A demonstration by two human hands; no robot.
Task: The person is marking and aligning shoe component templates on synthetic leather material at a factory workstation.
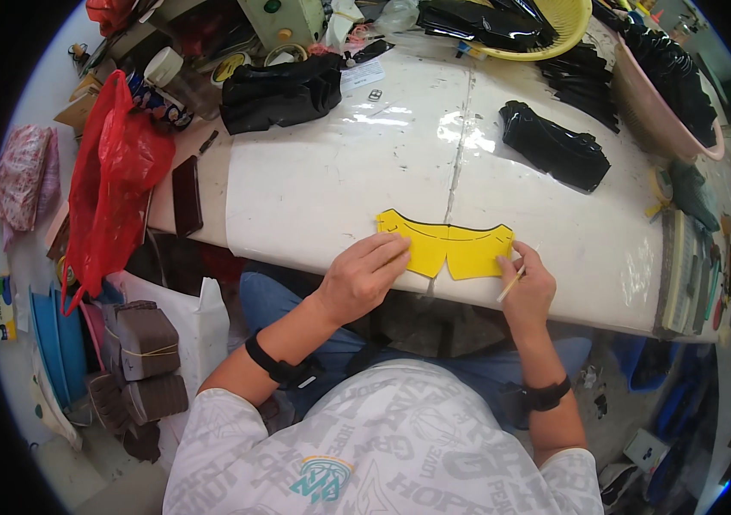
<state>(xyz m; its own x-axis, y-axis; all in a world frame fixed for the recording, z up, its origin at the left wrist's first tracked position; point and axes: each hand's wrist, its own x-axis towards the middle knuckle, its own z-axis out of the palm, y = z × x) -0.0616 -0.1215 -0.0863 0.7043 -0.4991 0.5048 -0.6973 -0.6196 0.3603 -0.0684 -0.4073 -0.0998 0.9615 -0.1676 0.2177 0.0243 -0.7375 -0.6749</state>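
A flat yellow cut piece [447, 246] is held up at the table's near edge. Its upper edge is curved and black, lines are marked along it, and a notch splits the lower side. My left hand [363, 279] is closed on the left end, fingers bent over the front. My right hand [528, 290] pinches the right end, the thumb on its face. A thin pale stick [510, 284] also sits in my right hand, slanting down past the piece; its exact kind cannot be told.
Stacked black glossy pieces [554, 146] lie at the right of the white table [322, 189], a black bundle [281, 93] at the left. A yellow basket [578, 26] and a pink basket [640, 103] hold black pieces. A phone [186, 196] lies near a red bag [116, 163].
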